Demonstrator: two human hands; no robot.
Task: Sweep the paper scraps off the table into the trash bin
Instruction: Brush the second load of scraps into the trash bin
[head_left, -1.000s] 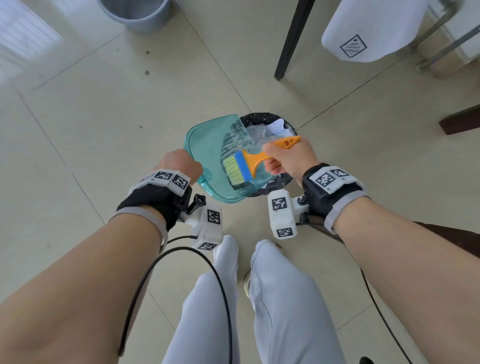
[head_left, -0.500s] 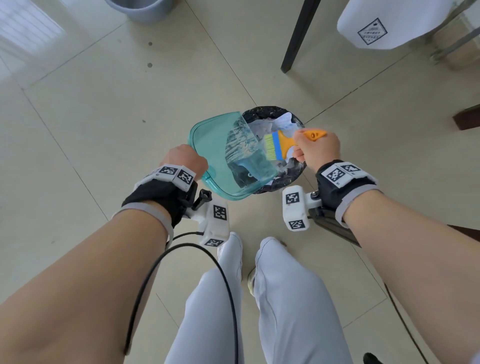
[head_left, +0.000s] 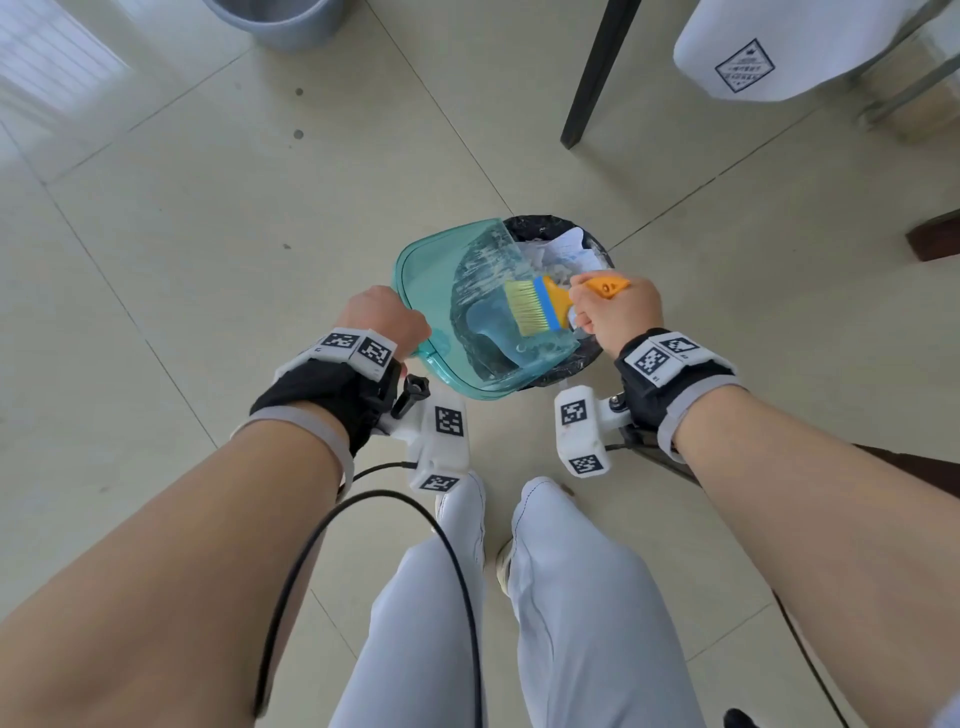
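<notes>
A clear teal dustpan (head_left: 441, 280) is tilted over a small black-lined trash bin (head_left: 592, 353) on the floor. My left hand (head_left: 384, 317) grips the dustpan's near left edge. My right hand (head_left: 615, 312) is closed on the orange handle of a small brush (head_left: 540, 306) with yellow bristles and a blue band. The bristles rest on the dustpan's inner face, above the bin's opening. White paper scraps (head_left: 563, 249) lie inside the bin at its far side.
A black table leg (head_left: 592, 78) stands beyond the bin. A grey bucket (head_left: 280, 21) sits at the top left. A white bag (head_left: 769, 47) hangs at the top right. My legs and shoes (head_left: 467, 509) are right below the bin, and a black cable (head_left: 332, 530) loops from my left wrist.
The brush went right toward the bin's far side, then came back left and down onto the dustpan. The dustpan stays tilted over the bin in my left hand.
</notes>
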